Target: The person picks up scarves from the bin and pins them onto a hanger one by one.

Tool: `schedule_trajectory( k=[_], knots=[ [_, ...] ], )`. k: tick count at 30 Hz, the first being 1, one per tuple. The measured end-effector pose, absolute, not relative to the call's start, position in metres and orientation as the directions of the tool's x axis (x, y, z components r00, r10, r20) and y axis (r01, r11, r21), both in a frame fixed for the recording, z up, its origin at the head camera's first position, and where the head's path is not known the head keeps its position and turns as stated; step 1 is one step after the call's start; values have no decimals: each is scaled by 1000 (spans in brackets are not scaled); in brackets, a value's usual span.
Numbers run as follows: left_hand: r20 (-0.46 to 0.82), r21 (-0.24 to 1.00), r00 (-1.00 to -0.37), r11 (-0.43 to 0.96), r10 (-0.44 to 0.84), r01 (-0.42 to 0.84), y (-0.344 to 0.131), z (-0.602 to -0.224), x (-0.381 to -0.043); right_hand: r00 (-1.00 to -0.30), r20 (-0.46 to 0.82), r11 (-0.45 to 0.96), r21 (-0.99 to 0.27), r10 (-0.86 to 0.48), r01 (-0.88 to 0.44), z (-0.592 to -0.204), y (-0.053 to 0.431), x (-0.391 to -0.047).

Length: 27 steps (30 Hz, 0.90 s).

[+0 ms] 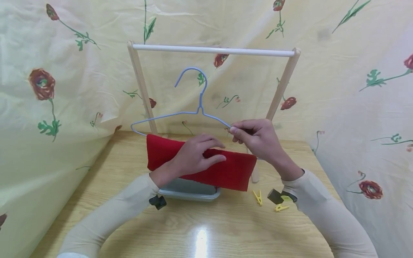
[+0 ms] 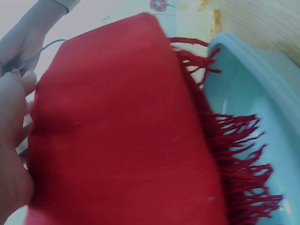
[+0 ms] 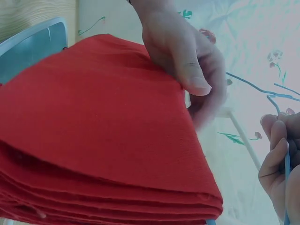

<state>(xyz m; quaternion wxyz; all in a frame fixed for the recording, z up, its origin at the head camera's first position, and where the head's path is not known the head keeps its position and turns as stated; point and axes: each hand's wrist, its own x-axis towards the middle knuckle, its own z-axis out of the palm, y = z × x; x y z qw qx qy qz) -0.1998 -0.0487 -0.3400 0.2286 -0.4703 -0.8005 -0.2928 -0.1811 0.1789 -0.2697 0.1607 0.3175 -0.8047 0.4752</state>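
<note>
A red fringed scarf (image 1: 232, 172), folded in layers, hangs over the lower bar of a blue wire hanger (image 1: 180, 113). My right hand (image 1: 258, 138) pinches the hanger's right shoulder between thumb and fingers. At the scarf's upper edge is my left hand (image 1: 196, 154), its thumb and fingers spread apart and loosely bent. The right wrist view shows that left hand (image 3: 187, 61) lying along the scarf's edge, fingertips blurred. In the left wrist view the scarf's fringe (image 2: 243, 173) dangles beside a light blue tub (image 2: 276, 108). The hanger's hook points up, touching nothing.
Behind the hanger stands a rack with wooden legs (image 1: 282, 86) and a white crossbar (image 1: 213, 50). Two yellow clothespins, one clothespin (image 1: 258, 197) left of the other clothespin (image 1: 281, 207), lie on the wooden table (image 1: 155, 229). A flowered curtain (image 1: 87, 86) encloses the back and sides.
</note>
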Motion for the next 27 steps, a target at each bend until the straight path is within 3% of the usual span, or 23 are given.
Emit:
schedule_trajectory(
  k=[3, 7, 19, 22, 27],
  knots=[
    [485, 300, -572, 489, 661, 819, -46, -333, -198, -740, 568, 342, -658, -360, -671, -270, 178, -181],
    [392, 307, -598, 514, 699, 801, -44, -330, -197, -736, 574, 344, -652, -358, -676, -271, 178, -181],
    [751, 286, -361, 220, 553, 933, -47, -346, -204, -747, 564, 361, -655, -352, -664, -276, 180, -184],
    [795, 275, -323, 170, 514, 946, -47, -346, -205, -746, 570, 373, -646, -345, -666, -276, 181, -185],
    [814, 149, -231, 193, 533, 970, -45, -346, -206, -724, 601, 366, -625, -338, -690, -272, 183, -185]
  ],
)
